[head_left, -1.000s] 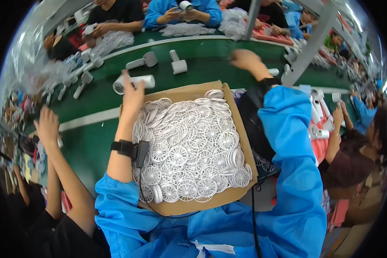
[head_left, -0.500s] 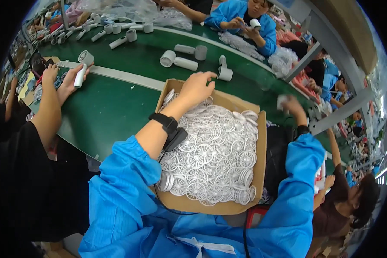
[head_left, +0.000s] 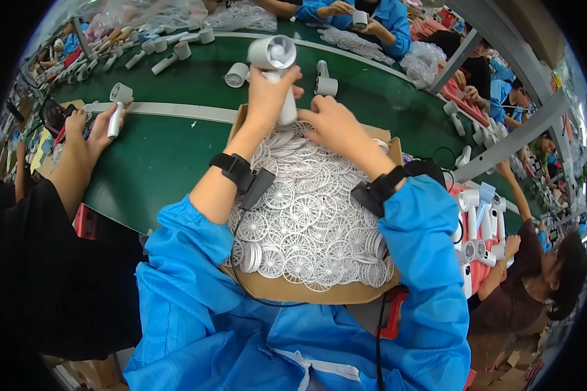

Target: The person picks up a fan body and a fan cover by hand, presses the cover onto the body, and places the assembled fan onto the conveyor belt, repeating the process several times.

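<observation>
My left hand (head_left: 267, 98) is closed around a white handheld fan (head_left: 287, 109), held over the far edge of a cardboard box. The fan's round head is uncovered in front, and its blades show. Just to the right, my right hand (head_left: 338, 130) reaches into the far part of the box. Its fingers are bent together at the heap of round white fan grilles (head_left: 310, 210); what they pinch is hidden. The grilles fill the cardboard box (head_left: 293, 291) before me, several standing stacked on edge at its near left corner.
Beyond the box runs a green conveyor belt (head_left: 195, 77) with a pale rail (head_left: 176, 111). Several white fans lie on it, one (head_left: 325, 81) just past my right hand. A co-worker's hand (head_left: 101, 130) holds a fan at left. A grey metal frame (head_left: 515, 137) slants across the right.
My left hand has taken hold of a fan and lifted it toward the box. From the far right, where it held a blurred white piece, my right hand has come to the grilles.
</observation>
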`<state>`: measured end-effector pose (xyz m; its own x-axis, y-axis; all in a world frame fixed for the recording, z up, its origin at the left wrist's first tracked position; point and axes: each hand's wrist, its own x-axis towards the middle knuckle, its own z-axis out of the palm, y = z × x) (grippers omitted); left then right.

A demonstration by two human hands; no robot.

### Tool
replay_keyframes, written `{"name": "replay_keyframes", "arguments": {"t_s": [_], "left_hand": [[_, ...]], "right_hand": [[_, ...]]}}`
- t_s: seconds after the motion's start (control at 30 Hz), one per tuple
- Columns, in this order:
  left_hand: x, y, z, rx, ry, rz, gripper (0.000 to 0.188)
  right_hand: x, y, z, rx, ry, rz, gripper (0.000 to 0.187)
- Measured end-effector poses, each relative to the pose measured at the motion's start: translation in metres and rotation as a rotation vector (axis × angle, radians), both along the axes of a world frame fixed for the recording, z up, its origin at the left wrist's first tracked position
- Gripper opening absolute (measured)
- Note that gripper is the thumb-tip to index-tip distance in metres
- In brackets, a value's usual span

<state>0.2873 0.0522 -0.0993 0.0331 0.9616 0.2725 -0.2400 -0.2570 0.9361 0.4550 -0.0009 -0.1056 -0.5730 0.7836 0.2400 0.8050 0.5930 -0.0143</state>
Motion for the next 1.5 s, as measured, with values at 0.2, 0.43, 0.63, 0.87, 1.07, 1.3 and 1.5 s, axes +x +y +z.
{"name": "replay_keyframes", "arguments": {"t_s": [0.2,0.43,0.63,0.87,1.07,1.3,1.5], "left_hand": [[0.013,-0.016,0.003,0.010,-0.224,0.029,0.086],[0.007,-0.010,0.003,-0.006,-0.231,0.113,0.086],[0.011,-0.010,0.007,-0.006,-0.257,-0.008,0.091],[0.039,-0.033,0.011,0.292,-0.121,-0.026,0.093],[0.038,-0.033,0.011,0.327,-0.158,0.064,0.095],[0.043,-0.037,0.012,0.392,-0.141,0.049,0.092],[0.044,-0.038,0.011,0.383,-0.172,0.013,0.090]], "right_hand": [[-0.006,0.016,-0.034,0.251,0.139,0.190,0.023],[0.003,0.024,-0.020,0.151,0.411,0.176,0.013],[0.020,0.021,0.007,-0.521,1.566,-0.121,0.015],[0.015,0.016,0.012,-0.625,1.842,0.061,0.016],[0.005,0.003,0.020,0.417,0.904,-0.013,0.035],[0.004,0.000,0.022,0.559,0.765,0.014,0.043],[0.006,0.002,0.020,0.557,0.792,0.045,0.042]]}}
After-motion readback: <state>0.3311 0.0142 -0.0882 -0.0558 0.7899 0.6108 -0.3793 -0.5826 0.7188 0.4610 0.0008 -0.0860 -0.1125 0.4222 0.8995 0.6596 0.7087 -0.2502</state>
